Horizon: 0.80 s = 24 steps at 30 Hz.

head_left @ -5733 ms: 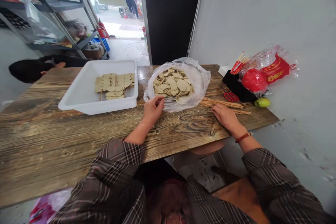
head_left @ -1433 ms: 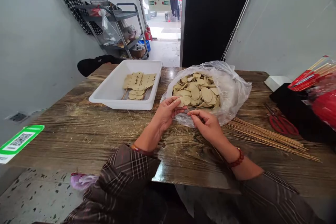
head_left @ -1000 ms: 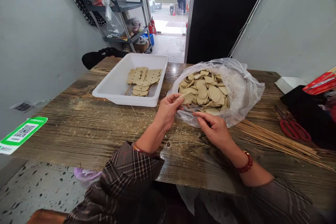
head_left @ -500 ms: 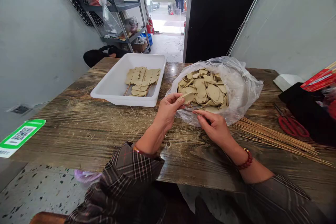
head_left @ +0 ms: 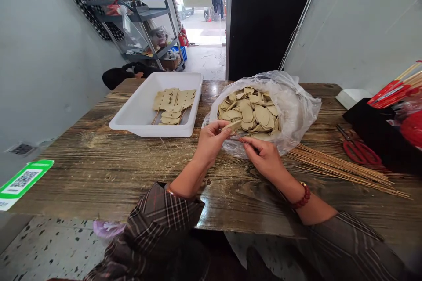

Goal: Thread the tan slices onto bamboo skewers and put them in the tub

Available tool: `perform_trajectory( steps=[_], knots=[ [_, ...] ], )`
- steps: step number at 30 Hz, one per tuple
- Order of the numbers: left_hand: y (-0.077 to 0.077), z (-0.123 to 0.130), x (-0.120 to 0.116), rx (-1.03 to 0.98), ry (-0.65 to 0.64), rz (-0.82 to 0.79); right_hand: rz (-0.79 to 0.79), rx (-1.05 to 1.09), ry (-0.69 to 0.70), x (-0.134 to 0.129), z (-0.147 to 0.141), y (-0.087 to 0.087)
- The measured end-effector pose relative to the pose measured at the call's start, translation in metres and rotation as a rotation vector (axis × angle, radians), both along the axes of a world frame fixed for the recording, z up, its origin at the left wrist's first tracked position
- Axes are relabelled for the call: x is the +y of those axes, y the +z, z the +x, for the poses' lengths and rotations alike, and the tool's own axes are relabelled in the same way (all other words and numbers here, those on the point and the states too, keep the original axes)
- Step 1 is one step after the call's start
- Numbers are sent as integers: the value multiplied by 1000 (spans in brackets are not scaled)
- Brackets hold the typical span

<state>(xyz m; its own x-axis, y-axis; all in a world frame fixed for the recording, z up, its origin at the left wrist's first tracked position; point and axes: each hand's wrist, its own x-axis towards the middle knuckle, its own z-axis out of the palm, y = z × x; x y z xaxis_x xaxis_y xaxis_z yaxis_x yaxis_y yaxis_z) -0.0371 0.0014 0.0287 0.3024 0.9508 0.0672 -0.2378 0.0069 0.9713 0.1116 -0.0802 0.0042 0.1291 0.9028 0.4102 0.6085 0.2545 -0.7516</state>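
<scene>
My left hand (head_left: 212,139) is closed on a flat beige slice (head_left: 233,125), seen nearly edge-on. Between the fingers of my right hand (head_left: 262,153) is a thin bamboo skewer (head_left: 238,135), whose far end meets the slice; how deep it goes in, I cannot tell. Just beyond both hands, many similar slices (head_left: 262,115) lie heaped in an open clear plastic bag (head_left: 296,101). Loose bamboo skewers (head_left: 343,170) lie on the table to the right of my right hand. In a white plastic tub (head_left: 132,116) at the left are skewered slices (head_left: 174,103).
Red-handled scissors (head_left: 361,151) lie at the right beside a black container (head_left: 379,134) and red-wrapped sticks (head_left: 392,90). A green-edged code card (head_left: 24,182) sits at the wooden table's (head_left: 132,171) left edge. Behind stands a grey cart (head_left: 145,17); a dark-clothed person (head_left: 115,78) is partly visible beyond the table.
The view has shifted slightly, so the scene sits a little further left. The slice in my left hand now shows more of its edge. Both hands keep their hold.
</scene>
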Motion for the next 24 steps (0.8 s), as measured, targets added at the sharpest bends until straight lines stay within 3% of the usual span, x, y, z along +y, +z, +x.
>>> perform_trajectory(
  steps=[9, 24],
  knots=[
    [2, -2, 0, -140, -59, -210, 49, -50, 28, -4, 0, 2],
    [-2, 2, -1, -254, -101, -303, 88, -57, 74, -6, 5, 1]
  ],
)
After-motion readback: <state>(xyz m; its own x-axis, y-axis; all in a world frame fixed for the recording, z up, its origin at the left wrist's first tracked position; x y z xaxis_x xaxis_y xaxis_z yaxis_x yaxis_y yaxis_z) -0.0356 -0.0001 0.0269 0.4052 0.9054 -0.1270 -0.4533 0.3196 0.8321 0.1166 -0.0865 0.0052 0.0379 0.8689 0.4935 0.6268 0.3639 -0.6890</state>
